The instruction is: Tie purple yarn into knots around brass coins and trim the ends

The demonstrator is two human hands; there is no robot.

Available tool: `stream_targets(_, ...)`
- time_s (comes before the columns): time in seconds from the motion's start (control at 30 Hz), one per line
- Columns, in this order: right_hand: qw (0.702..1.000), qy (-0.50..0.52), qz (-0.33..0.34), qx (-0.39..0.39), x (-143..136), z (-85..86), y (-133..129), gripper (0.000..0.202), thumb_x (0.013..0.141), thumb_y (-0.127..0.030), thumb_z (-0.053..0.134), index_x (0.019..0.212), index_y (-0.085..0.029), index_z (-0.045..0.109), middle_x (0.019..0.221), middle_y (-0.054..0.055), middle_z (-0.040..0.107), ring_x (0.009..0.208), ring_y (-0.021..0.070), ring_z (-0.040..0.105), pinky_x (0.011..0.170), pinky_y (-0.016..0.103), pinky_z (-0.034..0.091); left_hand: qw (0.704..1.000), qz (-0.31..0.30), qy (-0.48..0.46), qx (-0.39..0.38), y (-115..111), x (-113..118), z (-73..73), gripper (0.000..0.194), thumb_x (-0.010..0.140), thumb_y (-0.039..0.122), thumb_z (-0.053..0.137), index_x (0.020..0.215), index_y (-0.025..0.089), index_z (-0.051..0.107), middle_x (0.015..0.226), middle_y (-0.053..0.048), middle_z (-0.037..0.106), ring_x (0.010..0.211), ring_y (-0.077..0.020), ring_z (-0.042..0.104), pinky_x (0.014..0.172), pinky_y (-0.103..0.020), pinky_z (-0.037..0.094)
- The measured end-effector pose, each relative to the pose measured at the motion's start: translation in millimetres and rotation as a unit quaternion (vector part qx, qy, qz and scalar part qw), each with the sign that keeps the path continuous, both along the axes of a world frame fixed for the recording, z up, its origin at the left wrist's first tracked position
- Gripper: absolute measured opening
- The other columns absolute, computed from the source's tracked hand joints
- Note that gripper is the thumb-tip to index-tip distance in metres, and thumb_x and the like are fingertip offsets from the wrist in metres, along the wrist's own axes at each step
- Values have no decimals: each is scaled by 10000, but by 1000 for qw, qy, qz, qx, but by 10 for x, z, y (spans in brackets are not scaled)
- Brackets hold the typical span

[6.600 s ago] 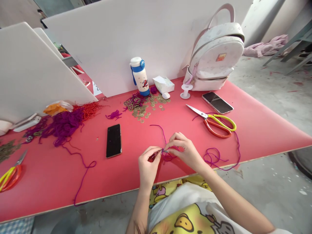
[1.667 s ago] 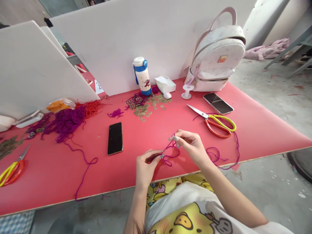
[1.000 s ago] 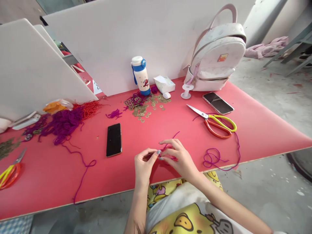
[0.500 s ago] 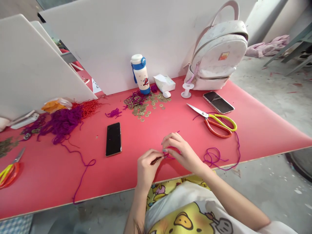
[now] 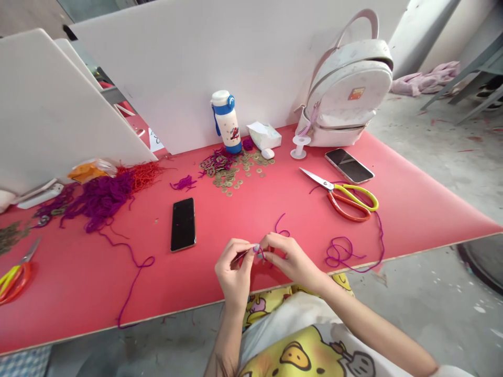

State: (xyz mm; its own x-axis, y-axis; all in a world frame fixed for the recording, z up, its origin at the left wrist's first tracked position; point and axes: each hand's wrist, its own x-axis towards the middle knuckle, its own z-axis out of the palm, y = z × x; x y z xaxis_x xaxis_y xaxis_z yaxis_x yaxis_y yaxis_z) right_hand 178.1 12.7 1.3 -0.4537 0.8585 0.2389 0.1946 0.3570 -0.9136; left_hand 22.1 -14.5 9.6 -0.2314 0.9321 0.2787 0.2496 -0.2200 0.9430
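Near the table's front edge my left hand (image 5: 236,267) is closed in a pinch, with dark coin-like pieces partly showing inside its fingers and purple yarn at the fingertips. My right hand (image 5: 288,256) touches it at the fingertips and pinches the same purple yarn (image 5: 283,232), whose loose end curls on the table just behind. How the yarn runs between the fingers is too small to tell. Scissors (image 5: 346,199) with red and yellow handles lie to the right, and a loop of purple yarn (image 5: 341,251) lies in front of them.
A black phone (image 5: 183,224) lies left of my hands. Behind stand a bottle (image 5: 227,123), scattered coins (image 5: 228,178), a white spool (image 5: 301,147), another phone (image 5: 349,165) and a backpack (image 5: 346,94). Purple yarn (image 5: 106,199) and more scissors (image 5: 18,275) are at the left.
My right hand has come down toward the table's front edge, its fingertips now against those of my left hand. My left hand has shifted slightly left, its thumb pressed to the yarn.
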Motion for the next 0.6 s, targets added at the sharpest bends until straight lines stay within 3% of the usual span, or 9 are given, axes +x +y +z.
stream_targets(0.1,999,-25,-2,27,26,43,19,181,1005,-283,505,857,-218,585,837,40,640,804,192,576,744,301,455,999,-36,-27,-27,9,-10,9,175,853,310,719,726,188,720,741,-22,635,696,-149,611,626,-213,490)
stream_targets(0.23,998,-9,-40,46,72,127,76,318,1047,-392,392,794,-222,484,783,18,536,715,171,502,672,280,413,997,-73,8,-30,-10,-27,30,136,833,268,740,720,192,750,759,-24,598,683,-135,594,586,-197,471)
stream_targets(0.33,997,-16,-56,60,110,154,141,398,1062,-408,326,725,-221,425,722,-1,467,680,165,451,654,282,370,995,-97,4,-1,-65,-27,60,122,830,269,752,729,205,775,918,-50,650,570,-82,518,527,-206,433)
stream_targets(0.43,998,-12,-67,15,179,138,223,450,1040,-490,357,680,-221,376,655,-26,408,616,146,393,601,275,334,984,-172,-35,11,-121,-36,113,136,834,306,759,732,220,789,1053,-86,721,528,-77,502,546,-245,452)
stream_targets(0.53,993,23,-102,-59,300,104,306,520,982,-618,409,645,-225,360,594,-47,348,556,128,335,540,267,298,963,-252,-93,3,-143,-57,161,168,818,354,773,714,223,791,825,-89,761,610,-161,633,597,-285,508)
stream_targets(0.6,983,70,-142,-90,403,85,354,531,937,-658,477,642,-220,416,588,-41,378,556,129,361,539,268,322,956,-259,-140,0,-133,-67,168,163,808,348,784,703,223,787,713,-72,737,612,-175,659,586,-284,518)
